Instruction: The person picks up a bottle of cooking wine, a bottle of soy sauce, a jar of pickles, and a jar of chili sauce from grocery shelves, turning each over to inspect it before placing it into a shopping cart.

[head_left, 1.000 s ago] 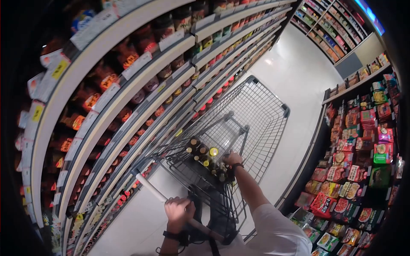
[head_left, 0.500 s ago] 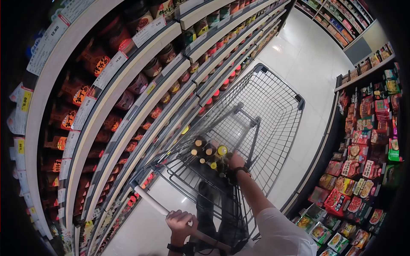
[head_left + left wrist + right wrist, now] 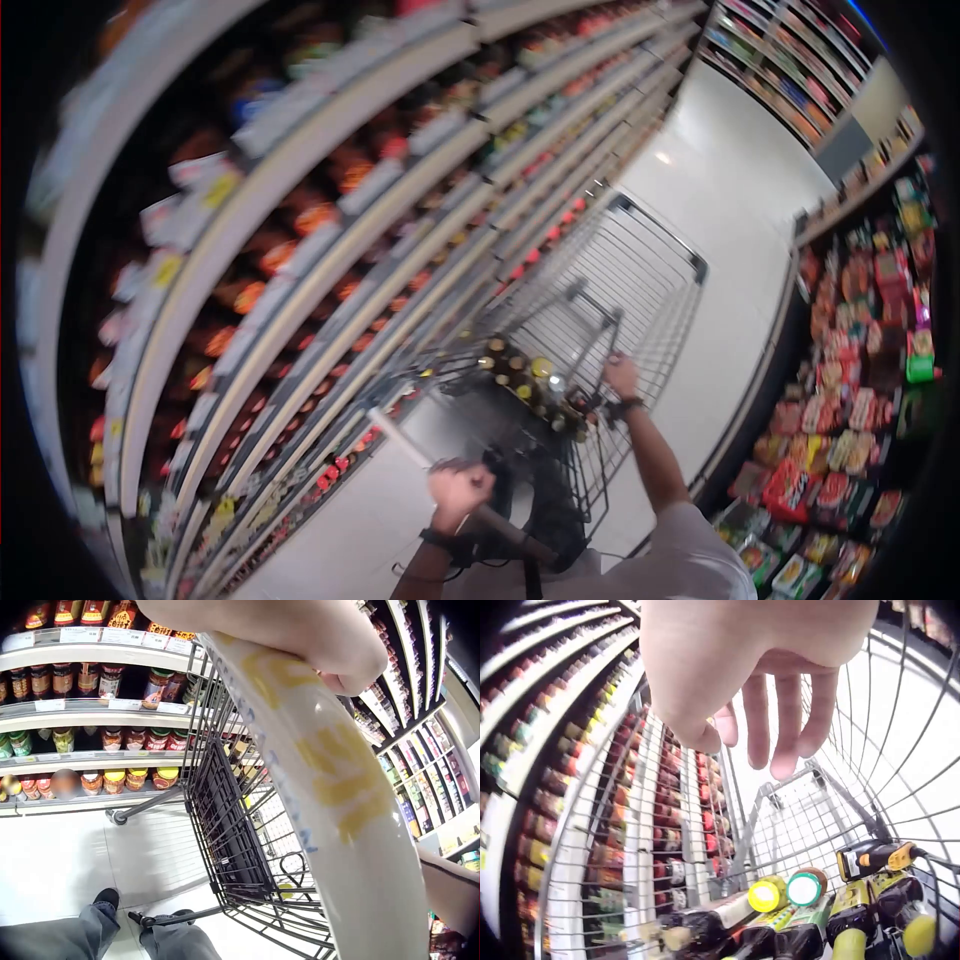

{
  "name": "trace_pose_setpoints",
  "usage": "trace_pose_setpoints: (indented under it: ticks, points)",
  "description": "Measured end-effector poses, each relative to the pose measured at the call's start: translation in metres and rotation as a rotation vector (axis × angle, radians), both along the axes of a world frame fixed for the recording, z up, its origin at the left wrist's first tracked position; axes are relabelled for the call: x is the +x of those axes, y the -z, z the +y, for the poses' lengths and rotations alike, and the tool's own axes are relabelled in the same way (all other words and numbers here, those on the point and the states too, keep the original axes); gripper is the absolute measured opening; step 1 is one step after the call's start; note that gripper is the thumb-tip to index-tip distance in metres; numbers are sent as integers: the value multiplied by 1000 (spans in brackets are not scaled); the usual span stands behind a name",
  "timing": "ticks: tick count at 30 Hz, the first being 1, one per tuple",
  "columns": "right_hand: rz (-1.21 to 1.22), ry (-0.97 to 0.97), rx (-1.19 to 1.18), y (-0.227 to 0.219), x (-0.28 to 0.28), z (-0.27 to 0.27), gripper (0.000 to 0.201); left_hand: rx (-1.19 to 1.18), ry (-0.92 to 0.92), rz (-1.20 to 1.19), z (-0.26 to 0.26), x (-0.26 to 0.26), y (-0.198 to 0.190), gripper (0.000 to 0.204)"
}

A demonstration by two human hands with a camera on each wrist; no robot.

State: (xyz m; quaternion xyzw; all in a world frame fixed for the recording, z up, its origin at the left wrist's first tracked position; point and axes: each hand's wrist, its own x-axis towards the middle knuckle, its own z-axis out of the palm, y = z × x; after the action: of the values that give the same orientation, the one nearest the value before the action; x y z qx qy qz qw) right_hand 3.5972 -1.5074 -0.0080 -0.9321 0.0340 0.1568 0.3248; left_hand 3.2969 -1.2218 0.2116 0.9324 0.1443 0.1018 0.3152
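Note:
My left hand (image 3: 460,490) grips the pale push handle (image 3: 337,780) of a wire shopping cart (image 3: 660,228); the left wrist view shows its fingers curled over the bar. Inside the cart, my right hand (image 3: 620,374) hangs above the basket with its fingers (image 3: 786,720) loosely bent down and nothing between them. Below and near it lie several dark bottles (image 3: 510,372). The right wrist view shows a bottle with a bright yellow cap (image 3: 765,896) beside one with a green-rimmed white cap (image 3: 804,889).
A black device with yellow parts (image 3: 866,860) and a cable lies by the bottles. Long shelves of jars (image 3: 112,742) run along the left, close to the cart. A display of packaged food (image 3: 830,430) borders the right. Pale floor (image 3: 740,170) stretches ahead; more shelves (image 3: 790,60) stand beyond.
My right hand has come away from the bottles toward the cart's right side. My left hand keeps its hold on the handle. The head view has shifted and is blurred.

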Motion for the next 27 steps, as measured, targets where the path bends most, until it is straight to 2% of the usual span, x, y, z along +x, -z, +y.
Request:
trace_pose_setpoints:
  ticks: [1,2,3,4,5,6,7,8,9,10,11,12,14,16,19,22,23,27]
  points:
    - [-19,158,159,31,3,-29,28,23,-15,26,-1,-2,-2,18]
    - [132,185,367,-39,-8,-32,17,29,-35,48,-3,-8,2,21]
    - [171,190,584,-76,-21,-42,9,49,-50,76,-4,-11,9,22]
    - [106,266,608,-107,-39,-40,13,62,-63,74,-4,-12,12,20]
    - [125,88,571,-94,-43,-74,21,56,-71,164,-4,-10,-1,18]
    - [140,70,599,-119,-64,-69,23,33,-5,192,1,-11,0,19]
    - [158,66,614,-150,-92,-72,26,53,-34,88,-1,-12,14,19]
    - [172,26,496,-140,-110,-90,22,32,-44,24,-2,-11,17,19]
    - [93,-102,571,-108,-127,-115,16,12,-53,-40,-4,-10,20,19]
    - [221,8,404,-121,-151,-113,22,-2,-50,-65,-3,-9,13,20]
    - [43,-121,468,-107,-171,-118,34,-15,-46,-84,-1,-10,5,20]
    - [136,-39,483,-118,-185,-112,41,-26,-45,-101,0,-11,-1,20]
    - [-38,-80,382,-94,-205,-106,43,-31,-56,-125,0,-10,3,22]
    - [-355,-187,323,-78,-220,-84,45,-8,-50,-135,-2,-7,9,23]
    - [-416,-76,264,-37,-203,-99,46,-6,-54,-80,1,-4,-9,24]
    - [-102,55,423,-65,-203,-84,46,-19,-48,-29,2,0,-9,24]
    - [-295,-67,266,-64,-204,-80,42,-11,-49,-17,2,1,-8,24]
    - [-109,18,355,-85,-203,-72,39,-1,-37,-40,4,7,-1,22]
